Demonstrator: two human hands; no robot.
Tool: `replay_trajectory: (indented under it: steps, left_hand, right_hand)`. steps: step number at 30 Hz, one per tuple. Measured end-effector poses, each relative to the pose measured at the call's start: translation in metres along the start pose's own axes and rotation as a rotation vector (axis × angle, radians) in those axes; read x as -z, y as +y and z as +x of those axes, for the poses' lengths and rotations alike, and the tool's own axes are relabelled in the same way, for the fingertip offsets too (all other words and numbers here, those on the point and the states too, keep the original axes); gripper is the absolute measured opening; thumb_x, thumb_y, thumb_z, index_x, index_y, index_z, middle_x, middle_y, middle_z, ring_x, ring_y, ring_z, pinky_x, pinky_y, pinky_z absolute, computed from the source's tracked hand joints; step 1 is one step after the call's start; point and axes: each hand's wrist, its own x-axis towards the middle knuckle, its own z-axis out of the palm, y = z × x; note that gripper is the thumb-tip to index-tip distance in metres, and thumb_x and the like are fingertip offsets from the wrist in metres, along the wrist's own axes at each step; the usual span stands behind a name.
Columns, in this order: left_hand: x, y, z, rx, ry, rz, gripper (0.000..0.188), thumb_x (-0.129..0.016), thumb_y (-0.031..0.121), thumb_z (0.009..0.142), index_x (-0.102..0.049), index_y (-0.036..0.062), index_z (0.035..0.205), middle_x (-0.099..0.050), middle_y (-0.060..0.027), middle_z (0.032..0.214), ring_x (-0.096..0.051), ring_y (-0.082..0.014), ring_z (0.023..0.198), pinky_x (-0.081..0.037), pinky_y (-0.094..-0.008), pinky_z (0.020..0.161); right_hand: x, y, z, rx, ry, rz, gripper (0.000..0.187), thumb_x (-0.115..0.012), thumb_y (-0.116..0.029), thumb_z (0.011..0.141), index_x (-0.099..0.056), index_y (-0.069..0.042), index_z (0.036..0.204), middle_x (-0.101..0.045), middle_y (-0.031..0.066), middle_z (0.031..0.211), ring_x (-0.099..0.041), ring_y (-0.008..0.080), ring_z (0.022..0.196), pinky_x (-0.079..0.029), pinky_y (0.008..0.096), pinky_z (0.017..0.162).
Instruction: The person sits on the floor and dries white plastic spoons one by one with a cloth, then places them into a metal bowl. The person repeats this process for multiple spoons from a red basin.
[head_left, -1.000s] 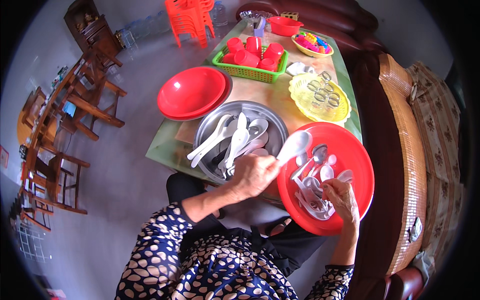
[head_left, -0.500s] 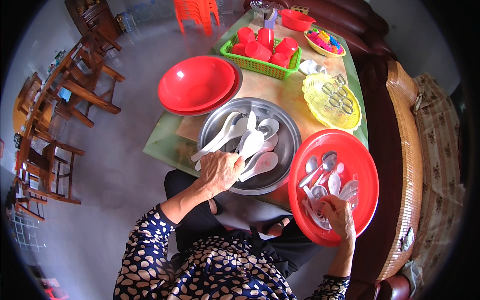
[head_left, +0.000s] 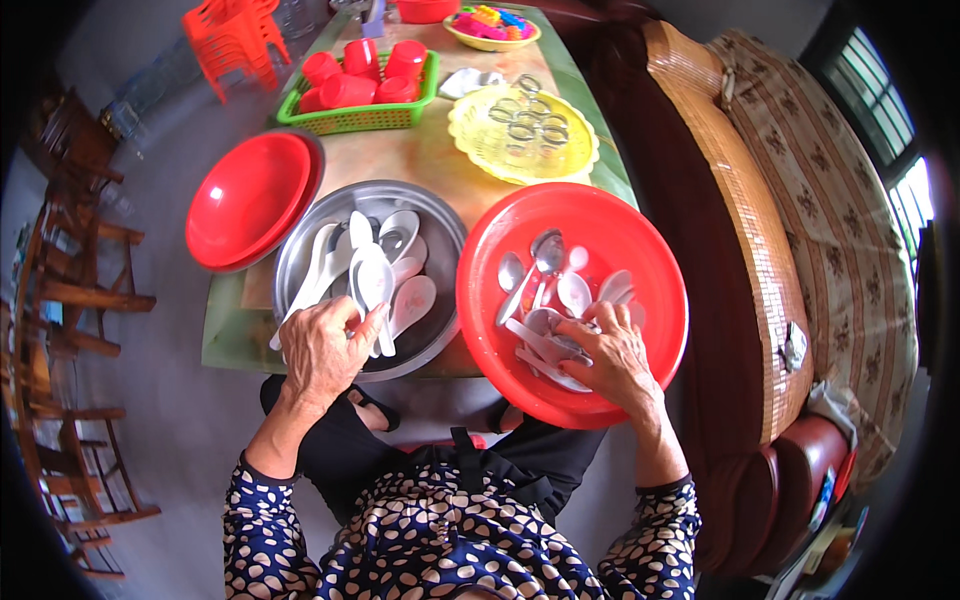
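My left hand (head_left: pixel 325 345) is closed over the near rim of a grey metal basin (head_left: pixel 455 235), its fingers around the handles of white soup spoons (head_left: pixel 372 275). Their bowls point away from me; more white spoons (head_left: pixel 414 297) lie beside them. To the right, my right hand (head_left: pixel 612 355) reaches into a red plastic basin (head_left: pixel 665 270). Its thumb and fingers close on a spoon (head_left: pixel 550 345) in a pile of metal and pale spoons; the fingertips are partly hidden. A metal spoon (head_left: pixel 511 270) and a small white spoon (head_left: pixel 574 294) lie farther inside.
Red bowls (head_left: pixel 248 200) stand at the table's left edge. Behind are a green basket (head_left: pixel 365 120) of red cups, a yellow scalloped tray (head_left: pixel 480 155) holding clear glass pieces, and a bowl (head_left: pixel 492 42) of colourful blocks. A sofa (head_left: pixel 720 270) runs along the right.
The view has swung to the right, so the table things sit farther left. My left hand stays at the white spoons; my right hand is still among the spoons in the red basin.
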Motion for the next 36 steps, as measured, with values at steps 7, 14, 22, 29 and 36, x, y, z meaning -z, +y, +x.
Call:
replay_trajectory:
  steps: [7,14,22,29,36]
  left_hand:
    - [-0.044,0.077,0.032,-0.507,-0.169,-0.173,0.012,-0.07,0.011,0.07,-0.061,0.0058,0.075,-0.056,-0.006,0.074,-0.055,-0.0232,0.074,-0.046,-0.0347,0.065]
    - [-0.126,0.117,0.033,-0.913,-0.413,0.01,0.01,-0.056,0.008,0.071,-0.055,0.0051,0.08,-0.051,-0.0089,0.087,-0.051,-0.0258,0.088,-0.044,-0.0382,0.067]
    - [-0.131,0.107,0.042,-0.784,-0.744,-0.115,0.022,-0.061,0.017,0.069,-0.053,0.0035,0.085,-0.049,-0.0129,0.083,-0.053,-0.0306,0.081,-0.042,-0.0424,0.069]
    - [-0.105,0.113,0.063,-0.187,-1.131,-0.511,0.017,-0.062,0.017,0.08,-0.061,0.0001,0.084,-0.061,-0.0085,0.076,-0.058,-0.0173,0.075,-0.045,-0.0318,0.069]
    - [-0.104,0.118,0.064,0.151,-1.131,-0.811,0.022,-0.054,0.006,0.078,-0.052,-0.004,0.098,-0.057,-0.0083,0.081,-0.058,-0.0162,0.078,-0.048,-0.0287,0.07]
  right_hand:
    - [-0.009,0.036,-0.019,-0.238,0.069,0.196,0.024,-0.06,-0.007,0.07,-0.062,-0.006,0.094,-0.053,0.0171,0.086,-0.056,0.0337,0.085,-0.048,0.0407,0.075]
    - [-0.002,0.037,-0.012,-0.21,0.304,0.104,0.021,-0.062,-0.007,0.068,-0.06,-0.003,0.088,-0.052,0.0152,0.087,-0.055,0.032,0.086,-0.049,0.0409,0.07]
    - [-0.031,0.055,0.012,-0.16,0.008,-0.146,0.017,-0.061,-0.011,0.069,-0.064,-0.006,0.084,-0.052,0.0155,0.1,-0.055,0.0344,0.094,-0.054,0.039,0.063]
    - [-0.009,0.065,0.009,-0.327,0.335,0.198,0.021,-0.059,-0.008,0.069,-0.059,-0.002,0.089,-0.054,0.016,0.088,-0.053,0.0321,0.088,-0.044,0.0401,0.078]
    - [0.006,0.049,0.008,-0.359,0.447,0.499,0.019,-0.058,-0.008,0.07,-0.054,0.0,0.086,-0.051,0.0189,0.087,-0.053,0.0365,0.082,-0.044,0.0433,0.072]
